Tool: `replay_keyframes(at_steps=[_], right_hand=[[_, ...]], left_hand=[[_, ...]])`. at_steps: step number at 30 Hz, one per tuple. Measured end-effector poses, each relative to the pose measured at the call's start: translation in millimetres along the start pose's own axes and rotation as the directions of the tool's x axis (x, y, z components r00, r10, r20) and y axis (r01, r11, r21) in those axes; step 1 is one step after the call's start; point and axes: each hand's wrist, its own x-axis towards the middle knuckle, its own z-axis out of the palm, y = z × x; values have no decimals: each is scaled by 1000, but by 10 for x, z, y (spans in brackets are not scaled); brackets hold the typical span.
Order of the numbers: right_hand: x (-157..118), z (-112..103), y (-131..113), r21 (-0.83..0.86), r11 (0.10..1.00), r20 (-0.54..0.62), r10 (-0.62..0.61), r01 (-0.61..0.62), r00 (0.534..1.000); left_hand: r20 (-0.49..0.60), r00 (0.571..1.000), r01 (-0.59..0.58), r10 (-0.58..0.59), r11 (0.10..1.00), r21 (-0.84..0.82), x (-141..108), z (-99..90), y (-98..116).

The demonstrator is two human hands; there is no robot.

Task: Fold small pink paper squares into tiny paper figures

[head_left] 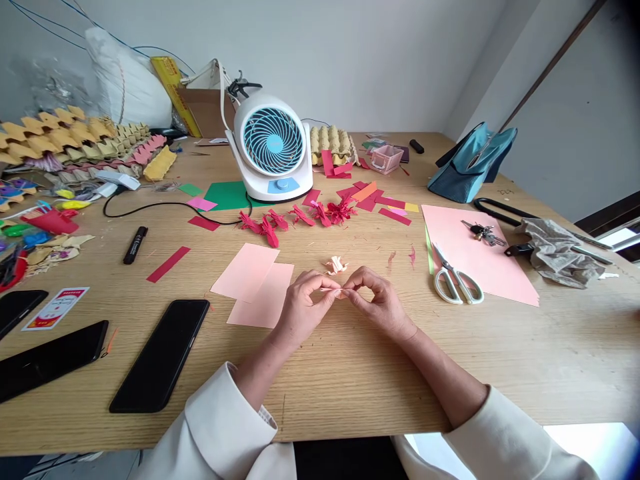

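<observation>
My left hand (306, 303) and my right hand (377, 303) meet over the middle of the table, thumbs and forefingers pinching a small piece of pale pink paper (341, 293) between them. Just beyond the fingertips lies a small crumpled pale pink paper shape (337, 265). Two pale pink paper sheets (245, 270) overlap to the left of my left hand. White-handled scissors (456, 277) rest to the right, their tips over a larger pink sheet (480, 250). Several crumpled red paper shapes (320, 213) form a row farther back.
A white fan (273, 147) stands at the back. Phones (160, 357) and a black marker (135, 245) lie left. Egg trays (60, 137) are piled back left. A blue bag (470, 163), keys (484, 233) and grey cloth (557, 250) are right. Red paper strips (367, 193) lie behind.
</observation>
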Motion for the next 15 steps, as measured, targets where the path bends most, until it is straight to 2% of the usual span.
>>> replay_keyframes(at_steps=[9, 15], right_hand=[[-14, 40, -44, -61, 997, 0, -44, 44, 999], [-19, 40, -39, -73, 996, -27, -58, 56, 998]], left_hand=[[2, 1000, -23, 23, 996, 88, -29, 43, 5], [-27, 1000, -13, 14, 999, 29, -11, 33, 25]])
